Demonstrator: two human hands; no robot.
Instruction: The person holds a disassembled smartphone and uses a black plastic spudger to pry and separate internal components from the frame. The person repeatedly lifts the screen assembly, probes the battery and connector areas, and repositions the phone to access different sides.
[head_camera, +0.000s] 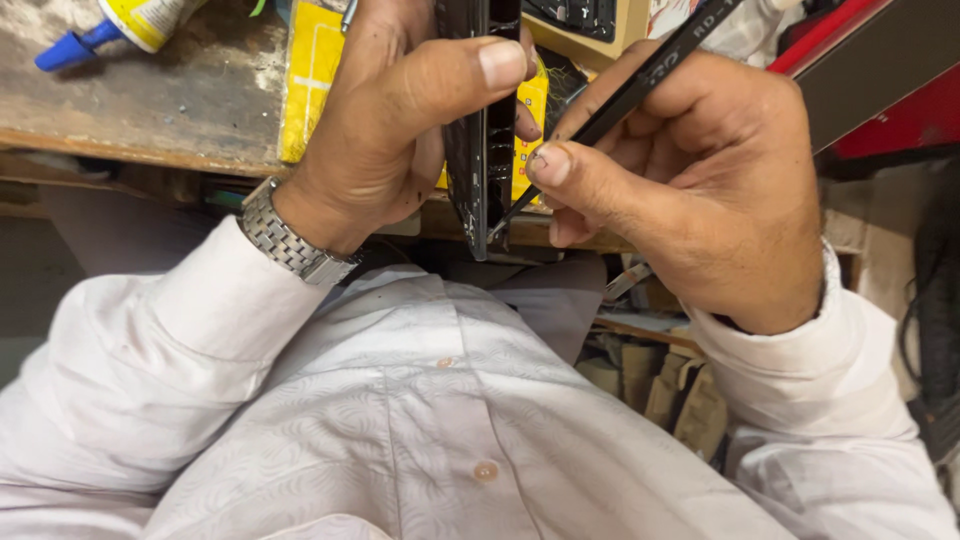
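White shirt front (430, 420) fills the lower view, both sleeves reaching up. Left hand (400, 120), metal watch (285, 240) at the wrist, has its grip closed round a thin black device (483, 130) held edge-on, upright, w/ thumb across its side, over the edge of the worn wooden surface (170, 100). Right hand (700, 170) pinches a slim black tool (620, 100) btwn thumb & fingers, tip touching the device's lower edge. Yellow box (310, 70) lies behind; blue-capped tube (110, 25) far left.
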